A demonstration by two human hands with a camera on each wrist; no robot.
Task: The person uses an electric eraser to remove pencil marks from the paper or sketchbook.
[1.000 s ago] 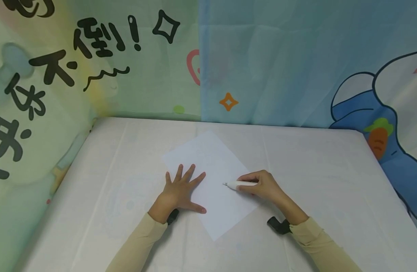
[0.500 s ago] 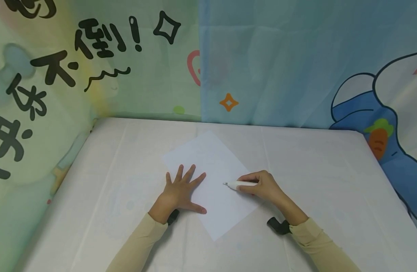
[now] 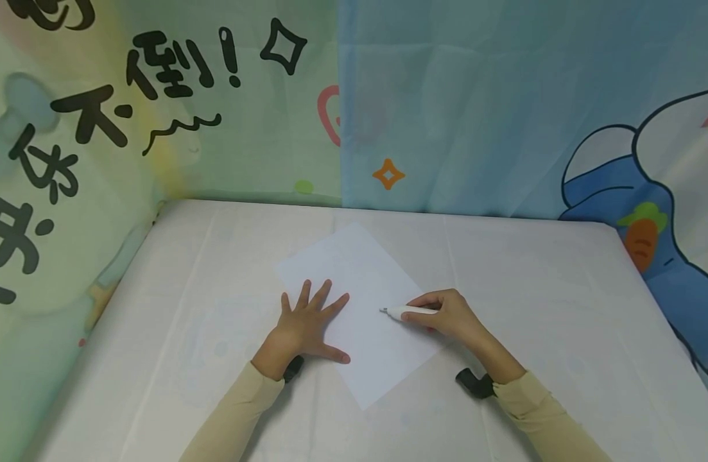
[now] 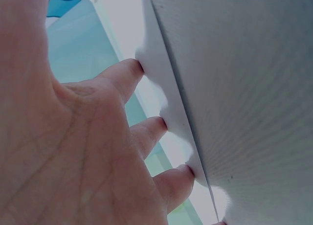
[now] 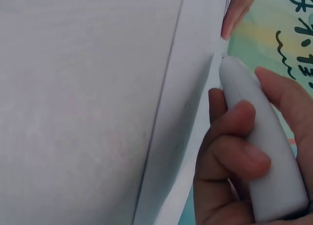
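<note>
A sheet of white paper (image 3: pixel 359 256) lies on the white table, turned so that one corner points toward the person. The left hand (image 3: pixel 302 327) rests on its left part with the fingers spread; in the left wrist view, its fingertips (image 4: pixel 131 66) touch the sheet. A thick white pen-shaped tool (image 5: pixel 271 156) with a thin tip is gripped by the right hand (image 3: pixel 454 314). Thumb and fingers curl round the tool's body in the right wrist view. Its tip points left above the middle of the paper; whether it touches the sheet I cannot tell.
A white cloth covers the table (image 3: pixel 533 276). Printed fabric backdrops (image 3: pixel 475 115) stand along the back and left edges, with dark lettering and a cartoon rabbit. Black wrist cameras (image 3: pixel 475 383) sit on both wrists, below tan sleeves.
The right hand and its white tool have shifted very slightly to the right, the tip a little away from the person. The left hand stays where it was.
</note>
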